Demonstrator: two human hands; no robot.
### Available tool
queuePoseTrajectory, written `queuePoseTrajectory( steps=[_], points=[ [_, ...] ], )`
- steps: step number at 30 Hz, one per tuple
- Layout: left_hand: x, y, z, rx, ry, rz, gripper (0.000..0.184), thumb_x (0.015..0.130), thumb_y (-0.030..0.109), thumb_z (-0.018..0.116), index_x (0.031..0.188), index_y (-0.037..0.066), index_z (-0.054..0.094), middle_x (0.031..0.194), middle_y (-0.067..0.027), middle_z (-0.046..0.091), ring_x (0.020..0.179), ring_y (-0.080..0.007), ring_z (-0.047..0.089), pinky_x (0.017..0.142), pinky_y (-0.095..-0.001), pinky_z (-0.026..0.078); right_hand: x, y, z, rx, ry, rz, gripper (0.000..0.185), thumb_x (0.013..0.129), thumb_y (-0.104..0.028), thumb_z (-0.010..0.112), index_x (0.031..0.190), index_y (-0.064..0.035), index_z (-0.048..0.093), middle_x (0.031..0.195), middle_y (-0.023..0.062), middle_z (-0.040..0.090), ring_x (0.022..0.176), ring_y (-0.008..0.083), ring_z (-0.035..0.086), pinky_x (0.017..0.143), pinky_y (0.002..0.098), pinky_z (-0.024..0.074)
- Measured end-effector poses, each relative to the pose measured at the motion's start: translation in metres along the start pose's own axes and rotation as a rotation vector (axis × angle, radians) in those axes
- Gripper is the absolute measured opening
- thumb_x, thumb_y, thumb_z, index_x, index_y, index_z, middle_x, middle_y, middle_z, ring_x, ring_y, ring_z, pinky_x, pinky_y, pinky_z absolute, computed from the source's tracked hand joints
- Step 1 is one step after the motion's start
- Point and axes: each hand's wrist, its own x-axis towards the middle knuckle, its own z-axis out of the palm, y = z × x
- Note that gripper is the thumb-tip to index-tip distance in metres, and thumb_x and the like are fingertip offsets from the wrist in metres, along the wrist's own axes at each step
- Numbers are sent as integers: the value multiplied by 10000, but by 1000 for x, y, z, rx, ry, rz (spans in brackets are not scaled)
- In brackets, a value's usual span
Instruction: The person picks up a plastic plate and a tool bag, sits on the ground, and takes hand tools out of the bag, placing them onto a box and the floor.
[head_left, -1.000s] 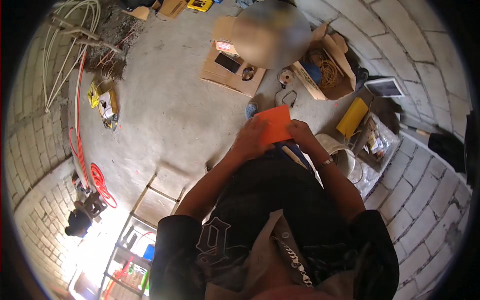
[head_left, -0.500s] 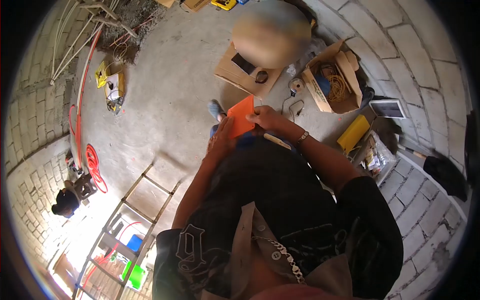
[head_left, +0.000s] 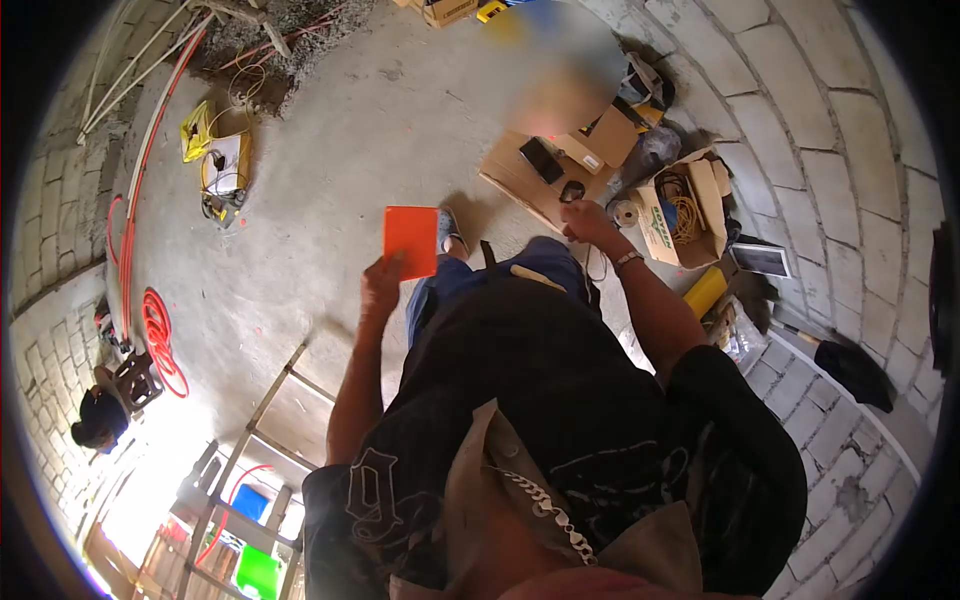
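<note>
A flat orange rectangular piece (head_left: 410, 240) is held out over the floor on the left, with my left hand (head_left: 382, 284) closed on its lower edge, thumb on top. Away from it, my right hand (head_left: 588, 222) is raised near the cardboard sheet, its fingers curled together; anything inside them is too small to make out. Just above that hand lies a small dark round object (head_left: 572, 191) on the cardboard sheet (head_left: 510, 170), next to a black phone (head_left: 541, 160).
An open cardboard box (head_left: 660, 225) with yellow cable stands at the right, beside a spool (head_left: 624, 213). A metal ladder-like frame (head_left: 262, 405) is at lower left, red coiled tubing (head_left: 158, 335) beyond it. A yellow bag (head_left: 197, 133) lies at upper left.
My hands have moved apart. My left hand has carried the orange piece to the left, while my right hand has let go of it and moved right toward the cardboard.
</note>
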Motion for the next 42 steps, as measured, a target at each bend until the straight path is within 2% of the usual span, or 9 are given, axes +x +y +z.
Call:
queuePoseTrajectory(
  steps=[8, 20, 22, 24, 36, 38, 39, 41, 42],
  points=[
    [69, 14, -75, -154, 203, -134, 380, 879, 327, 615, 925, -48, 664, 775, -50, 661, 693, -105, 569, 651, -292, 477, 8, -24, -23, 466, 8, 873, 302, 827, -270, 579, 714, 8, 560, 606, 107, 620, 498, 202, 613, 463, 326, 487],
    [230, 149, -48, 66, -189, 63, 396, 859, 348, 633, 948, -36, 664, 838, -92, 681, 778, -128, 604, 715, -310, 484, 189, -32, -62, 862, 160, 719, 317, 875, -353, 568, 860, -37, 589, 702, 107, 626, 635, 199, 614, 545, 326, 484],
    [272, 192, -29, 173, -300, 85, 427, 865, 366, 613, 1006, -34, 656, 890, -112, 688, 830, -139, 610, 751, -318, 485, 232, -10, -73, -63, 182, 149, 346, 901, -378, 534, 913, -35, 577, 749, 107, 634, 659, 208, 596, 571, 302, 473],
    [289, 232, -12, 282, -414, 36, 430, 868, 367, 606, 1013, -35, 656, 894, -114, 688, 834, -133, 611, 752, -311, 485, 249, -55, -128, 1180, 311, 545, 459, 918, -460, 485, 912, -13, 590, 773, 106, 634, 722, 194, 638, 631, 349, 508],
    [386, 361, 190, 356, -1272, 283, 356, 923, 321, 523, 1026, 1, 641, 862, -98, 662, 812, -116, 593, 748, -287, 471, 225, 5, -197, 1371, 1118, 962, 405, 897, -378, 535, 844, 6, 653, 795, 68, 629, 724, 142, 562, 660, 290, 457],
    [400, 351, 228, 542, -1280, 1588, 365, 930, 357, 511, 939, 18, 644, 796, -88, 635, 769, -123, 578, 727, -294, 465, 209, 15, -188, 1296, 1259, 1146, 399, 897, -375, 553, 859, 5, 669, 797, 56, 622, 697, 125, 538, 641, 285, 454],
    [395, 363, 241, 550, -1317, 1597, 365, 930, 357, 511, 939, 18, 644, 796, -88, 635, 769, -123, 578, 727, -294, 465, 202, 16, -183, 1274, 1330, 1178, 400, 894, -375, 558, 858, 8, 668, 786, 49, 616, 682, 120, 528, 635, 291, 450],
    [383, 395, 270, 525, -1777, 322, 388, 925, 384, 511, 870, 17, 625, 773, -115, 625, 740, -190, 597, 708, -315, 478, 203, 31, -153, 1301, 1573, 1255, 374, 895, -353, 555, 825, 0, 659, 702, 16, 588, 648, 100, 498, 591, 287, 432],
    [389, 397, 285, 555, -1801, 314, 388, 925, 384, 511, 870, 17, 625, 773, -115, 625, 740, -190, 597, 708, -315, 478, 201, 31, -145, 1475, 1661, 1256, 384, 898, -349, 551, 840, 16, 656, 694, 37, 589, 639, 97, 502, 588, 291, 436]
  ],
)
